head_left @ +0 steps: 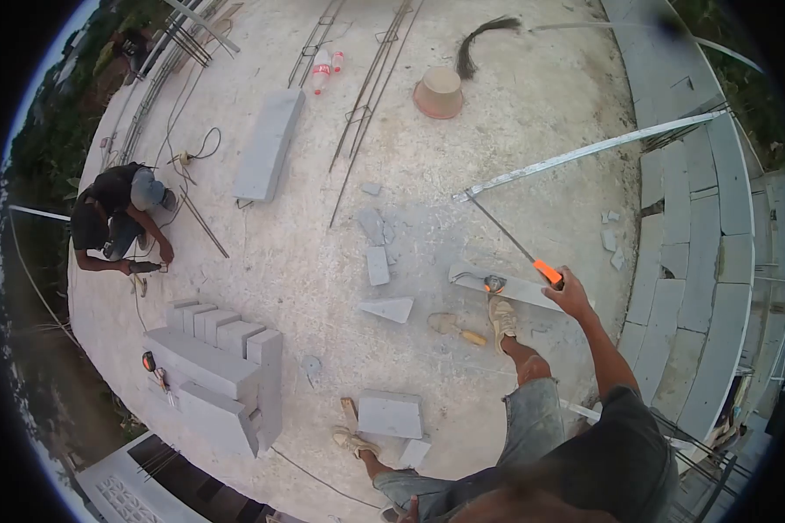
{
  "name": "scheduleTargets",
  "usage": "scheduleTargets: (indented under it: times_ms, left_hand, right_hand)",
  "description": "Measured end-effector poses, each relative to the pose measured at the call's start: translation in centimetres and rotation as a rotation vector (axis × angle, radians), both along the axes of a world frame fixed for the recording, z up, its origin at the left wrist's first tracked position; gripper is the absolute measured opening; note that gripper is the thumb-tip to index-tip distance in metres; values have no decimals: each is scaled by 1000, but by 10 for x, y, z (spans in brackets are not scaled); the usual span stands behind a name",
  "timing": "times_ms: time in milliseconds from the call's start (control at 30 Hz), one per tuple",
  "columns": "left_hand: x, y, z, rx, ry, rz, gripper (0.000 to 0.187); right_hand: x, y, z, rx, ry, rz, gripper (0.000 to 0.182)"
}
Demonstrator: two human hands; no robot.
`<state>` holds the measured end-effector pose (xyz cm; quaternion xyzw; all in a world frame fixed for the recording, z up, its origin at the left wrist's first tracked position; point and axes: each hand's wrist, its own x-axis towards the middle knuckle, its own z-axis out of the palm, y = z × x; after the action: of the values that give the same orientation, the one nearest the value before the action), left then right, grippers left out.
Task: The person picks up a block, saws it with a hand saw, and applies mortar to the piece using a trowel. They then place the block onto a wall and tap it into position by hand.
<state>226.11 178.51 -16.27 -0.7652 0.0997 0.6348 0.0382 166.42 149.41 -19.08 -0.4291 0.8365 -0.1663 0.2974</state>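
My right hand [569, 295] is closed round the orange handle of a long thin saw [508, 234], whose far end touches a white metal bar on the floor. Below the blade lies a long grey block [525, 288], with a tape measure [494, 284] on it beside my shoe. A trowel [459, 329] with a yellowish handle rests on the floor to the left of that shoe. My left hand [407, 510] shows only in part at the bottom edge, near my knee; its fingers are too unclear to read.
A crouching co-worker [113, 213] holds a power tool at the left. Stacked blocks [218, 362] stand at lower left. A bucket [439, 92], rebar [366, 113] and block pieces [378, 265] lie about. A block wall [689, 253] runs along the right.
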Motion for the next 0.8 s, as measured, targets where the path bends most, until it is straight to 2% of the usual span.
scheduleTargets:
  times_ms: [67, 133, 233, 300, 333, 400, 467, 500, 533, 600, 667, 700, 800]
  left_hand:
    - [64, 10, 1, -61, 28, 64, 92]
    - [156, 38, 13, -119, 15, 154, 92]
    - [339, 96, 41, -254, -103, 443, 91]
    - [421, 121, 61, -424, -187, 712, 87]
    - [449, 120, 88, -525, -226, 840, 84]
    - [491, 144, 100, -606, -217, 1071, 75]
    - [511, 170, 100, -538, -190, 1107, 75]
    - [512, 181, 100, -482, -174, 1061, 85]
    - [509, 182, 109, -361, -189, 989, 80]
    - [506, 186, 124, -274, -141, 746, 93]
    - [506, 183, 132, -343, -154, 595, 92]
    - [512, 174, 124, -364, -166, 599, 92]
    - [530, 135, 151, -479, -223, 632, 87]
  right_hand:
    - [66, 42, 52, -51, -139, 4, 44]
    - [145, 80, 90, 29, 70, -40, 45]
    - [276, 138, 133, 1, 152, -238, 44]
    - [357, 166, 128, -27, 304, -134, 42]
    - [386, 189, 134, -21, 382, -83, 41]
    - [457, 190, 178, 60, 335, 13, 34]
    - [500, 185, 201, 132, 282, 105, 33]
    - [519, 184, 201, 102, 283, 154, 33]
    - [537, 178, 199, 77, 284, 224, 33]
    - [588, 166, 210, 43, 248, 240, 33]
    - [620, 162, 209, 49, 227, 300, 34]
    - [640, 150, 203, 24, 203, 306, 35]
    - [679, 135, 194, 94, 142, 388, 39]
